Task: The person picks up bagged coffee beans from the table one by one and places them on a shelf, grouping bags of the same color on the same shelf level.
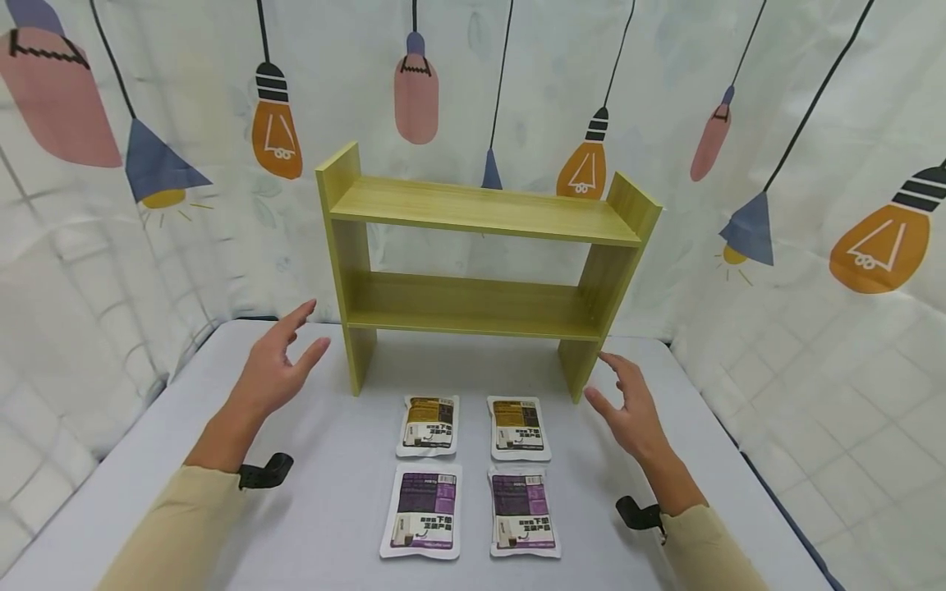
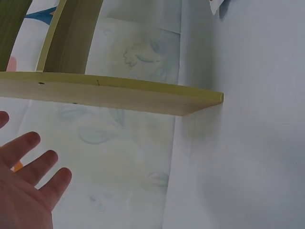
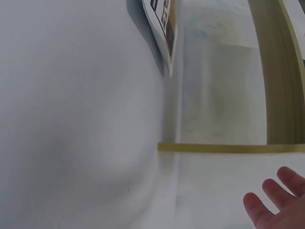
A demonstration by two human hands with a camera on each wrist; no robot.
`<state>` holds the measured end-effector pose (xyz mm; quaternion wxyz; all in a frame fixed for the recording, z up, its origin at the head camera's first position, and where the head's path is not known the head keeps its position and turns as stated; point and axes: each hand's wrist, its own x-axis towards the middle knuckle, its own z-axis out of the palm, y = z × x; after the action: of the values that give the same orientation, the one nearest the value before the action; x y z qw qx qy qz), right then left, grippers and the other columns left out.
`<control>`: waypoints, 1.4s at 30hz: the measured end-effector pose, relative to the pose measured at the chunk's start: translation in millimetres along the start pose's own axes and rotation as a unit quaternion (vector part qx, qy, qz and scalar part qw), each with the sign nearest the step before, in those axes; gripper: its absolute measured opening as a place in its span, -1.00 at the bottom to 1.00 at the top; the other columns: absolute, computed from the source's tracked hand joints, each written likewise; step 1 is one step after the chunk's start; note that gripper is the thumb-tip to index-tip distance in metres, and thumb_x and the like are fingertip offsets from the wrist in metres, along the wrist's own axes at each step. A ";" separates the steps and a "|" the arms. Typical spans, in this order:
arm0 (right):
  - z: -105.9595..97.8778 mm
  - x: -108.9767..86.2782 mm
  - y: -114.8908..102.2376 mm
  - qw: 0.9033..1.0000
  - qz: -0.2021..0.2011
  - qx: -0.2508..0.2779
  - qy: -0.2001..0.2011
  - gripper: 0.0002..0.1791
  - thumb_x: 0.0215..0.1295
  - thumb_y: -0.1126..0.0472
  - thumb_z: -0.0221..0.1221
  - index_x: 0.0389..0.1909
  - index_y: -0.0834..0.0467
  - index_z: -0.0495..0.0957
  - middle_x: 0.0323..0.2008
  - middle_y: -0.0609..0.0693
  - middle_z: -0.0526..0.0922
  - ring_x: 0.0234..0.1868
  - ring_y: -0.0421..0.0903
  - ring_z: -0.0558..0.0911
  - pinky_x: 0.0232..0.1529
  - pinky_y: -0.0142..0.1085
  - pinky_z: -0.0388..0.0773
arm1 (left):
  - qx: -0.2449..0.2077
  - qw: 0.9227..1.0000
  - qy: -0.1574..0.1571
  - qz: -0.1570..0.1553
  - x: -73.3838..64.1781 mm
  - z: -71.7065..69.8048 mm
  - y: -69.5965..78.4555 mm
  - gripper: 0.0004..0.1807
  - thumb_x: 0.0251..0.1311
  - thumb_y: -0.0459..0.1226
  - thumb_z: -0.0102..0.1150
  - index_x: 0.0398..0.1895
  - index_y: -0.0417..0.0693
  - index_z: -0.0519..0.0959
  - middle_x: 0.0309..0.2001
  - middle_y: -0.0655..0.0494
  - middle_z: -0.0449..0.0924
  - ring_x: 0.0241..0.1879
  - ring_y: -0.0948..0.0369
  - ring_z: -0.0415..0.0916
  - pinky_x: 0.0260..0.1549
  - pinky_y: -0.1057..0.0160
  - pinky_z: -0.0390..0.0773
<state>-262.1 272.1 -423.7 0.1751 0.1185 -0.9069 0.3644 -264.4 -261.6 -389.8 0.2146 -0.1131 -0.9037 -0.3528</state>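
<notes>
A yellow-green wooden two-tier shelf (image 1: pixel 473 305) stands upright at the back of the white table. My left hand (image 1: pixel 272 369) is held off its left side, fingers extended and nothing in them. In the left wrist view that hand (image 2: pixel 28 186) is apart from the side panel (image 2: pixel 119 93). My right hand (image 1: pixel 628 406) is beside the right side panel (image 1: pixel 613 287), fingers spread and holding nothing. The right wrist view has its fingers (image 3: pixel 274 195) a little away from the panel edge (image 3: pixel 228 148). Both shelf boards carry nothing.
Before the shelf lie two pouches with brown-and-yellow labels (image 1: pixel 429 425) (image 1: pixel 519 427). Nearer the front are two pouches with purple labels (image 1: pixel 423 510) (image 1: pixel 523 510). A patterned curtain (image 1: pixel 473 107) hangs behind the white table (image 1: pixel 318 525).
</notes>
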 end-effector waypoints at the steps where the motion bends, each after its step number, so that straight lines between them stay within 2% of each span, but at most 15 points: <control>1: 2.1 -0.9 -0.9 1.000 -0.002 0.001 0.003 -0.24 0.39 -0.08 0.19 0.54 0.01 0.24 0.53 0.14 0.25 0.53 0.19 0.23 0.38 0.32 0.36 | -0.010 1.000 0.004 0.000 1.5 2.1 1.0 -0.21 0.48 0.01 0.11 0.65 0.05 0.08 0.59 -0.15 0.16 0.47 -0.27 0.21 0.33 -0.40 0.33; 10: 19.3 -7.0 -6.2 1.000 0.009 0.024 0.013 -0.28 0.40 -0.11 0.21 0.50 0.04 0.32 0.50 0.15 0.27 0.49 0.17 0.30 0.35 0.24 0.45 | -0.076 0.997 0.031 -0.003 15.5 17.2 11.5 -0.31 0.53 -0.05 0.06 0.63 0.07 0.15 0.53 -0.11 0.30 0.44 -0.16 0.35 0.29 -0.29 0.43; 16: 29.1 -12.2 -9.4 0.998 0.039 0.049 0.017 -0.28 0.38 -0.13 0.24 0.48 0.03 0.35 0.48 0.17 0.23 0.48 0.17 0.29 0.37 0.23 0.44 | -0.107 0.993 0.052 -0.009 26.5 26.5 18.0 -0.37 0.53 -0.08 0.06 0.59 0.06 0.23 0.48 -0.05 0.39 0.39 -0.08 0.43 0.29 -0.19 0.48; 19: 35.1 -15.2 -12.2 0.997 0.052 0.050 0.012 -0.28 0.37 -0.15 0.23 0.48 0.02 0.35 0.46 0.17 0.25 0.46 0.18 0.32 0.37 0.23 0.44 | -0.120 0.991 0.064 -0.009 32.2 29.7 22.2 -0.38 0.52 -0.06 0.06 0.57 0.02 0.27 0.44 -0.09 0.44 0.37 -0.10 0.47 0.28 -0.18 0.50; 26: 48.3 -18.1 -15.8 0.996 0.065 0.062 -0.007 -0.28 0.36 -0.14 0.25 0.47 0.02 0.36 0.40 0.16 0.34 0.41 0.20 0.38 0.32 0.19 0.51 | -0.125 0.988 0.085 -0.030 43.2 33.8 28.5 -0.36 0.50 0.05 0.05 0.54 0.02 0.31 0.40 -0.09 0.48 0.33 -0.09 0.50 0.23 -0.13 0.56; 33: 56.0 -17.2 -17.9 0.994 0.070 0.072 -0.044 -0.28 0.37 -0.14 0.27 0.47 0.03 0.38 0.40 0.18 0.39 0.39 0.21 0.42 0.31 0.17 0.52 | -0.126 0.985 0.118 -0.021 50.5 32.3 30.4 -0.42 0.50 0.00 0.07 0.48 0.00 0.39 0.35 -0.08 0.54 0.25 -0.08 0.58 0.15 -0.08 0.64; 39: 57.6 -14.3 -20.4 0.990 0.087 0.078 -0.082 -0.27 0.39 -0.14 0.25 0.49 0.07 0.35 0.44 0.18 0.38 0.38 0.22 0.44 0.30 0.16 0.53 | -0.115 0.985 0.124 -0.032 53.3 29.1 33.5 -0.42 0.50 0.02 0.06 0.49 0.03 0.39 0.37 -0.05 0.53 0.25 -0.06 0.59 0.14 -0.05 0.65; 42: 57.8 -11.2 -21.5 0.987 0.103 0.076 -0.098 -0.26 0.38 -0.18 0.25 0.48 0.04 0.36 0.45 0.16 0.40 0.37 0.21 0.46 0.30 0.18 0.52 | -0.116 0.984 0.131 -0.025 54.6 28.3 34.2 -0.44 0.50 -0.03 0.09 0.47 -0.01 0.41 0.34 -0.07 0.55 0.23 -0.07 0.61 0.10 0.02 0.69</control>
<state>-257.9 217.3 -453.8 0.0376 0.0726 -0.8969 0.4347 -309.1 -214.5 -362.7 0.3074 -0.0675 -0.8235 -0.4721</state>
